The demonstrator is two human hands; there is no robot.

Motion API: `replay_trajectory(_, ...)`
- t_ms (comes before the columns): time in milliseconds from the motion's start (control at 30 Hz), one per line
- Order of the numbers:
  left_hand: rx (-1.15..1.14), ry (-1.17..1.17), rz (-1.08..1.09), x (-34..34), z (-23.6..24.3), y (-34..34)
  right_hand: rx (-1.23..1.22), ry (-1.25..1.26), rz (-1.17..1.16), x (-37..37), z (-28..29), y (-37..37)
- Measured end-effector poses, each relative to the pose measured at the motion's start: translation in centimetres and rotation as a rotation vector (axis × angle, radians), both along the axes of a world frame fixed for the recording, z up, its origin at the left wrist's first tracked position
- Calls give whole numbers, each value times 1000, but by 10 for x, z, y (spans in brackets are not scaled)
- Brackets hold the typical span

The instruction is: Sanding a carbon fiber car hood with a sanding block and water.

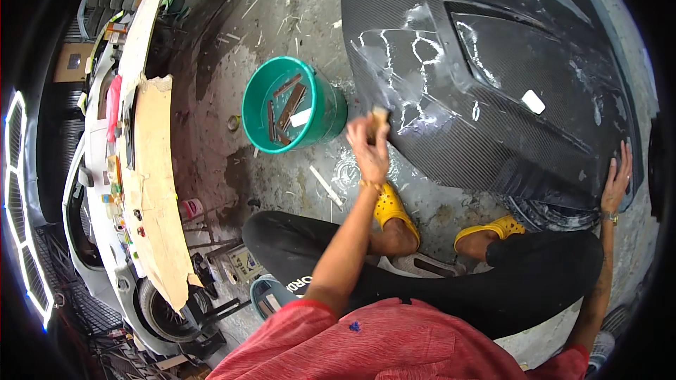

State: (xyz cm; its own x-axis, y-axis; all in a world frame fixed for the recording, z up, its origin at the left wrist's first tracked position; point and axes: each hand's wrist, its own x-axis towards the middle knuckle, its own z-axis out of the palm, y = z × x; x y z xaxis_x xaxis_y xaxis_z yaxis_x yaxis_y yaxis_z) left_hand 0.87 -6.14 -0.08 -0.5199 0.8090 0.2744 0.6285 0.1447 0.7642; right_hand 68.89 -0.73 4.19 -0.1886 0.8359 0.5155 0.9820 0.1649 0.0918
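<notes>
A black carbon-fibre car hood (507, 141), wet and streaked with white glare, fills the upper right. My left hand (370, 148) is closed around a small tan-brown block (379, 117), blurred by motion, at the hood's near left edge; whether the block touches the hood I cannot tell. On the hood's right edge my right hand (617, 179) lies with its fingers stretched out, holding nothing. Just left of my left hand stands a green bucket (325, 109) of water. Several brown strips (291, 104) and a white block (300, 117) lie in it. A second white block (533, 101) rests on the hood.
At the left is a bench with a torn cardboard sheet (156, 169) and small containers. A car body with a wheel (158, 309) sits behind it. The wet concrete floor (289, 197) carries scraps and a white strip (325, 187). Yellow clogs (394, 212) are on my feet.
</notes>
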Motion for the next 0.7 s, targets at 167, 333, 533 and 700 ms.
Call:
replay_trajectory(167,139,101,23,-26,48,79,-57,43,-22,2,-2,-2)
replay_trajectory(333,97,125,-74,17,29,14,-25,-7,-48,-1,-2,-1)
replay_trajectory(533,217,198,-116,10,-3,21,-38,27,-19,0,-1,-1)
replay_trajectory(700,176,158,47,-21,31,92,-58,29,-45,-1,0,-4)
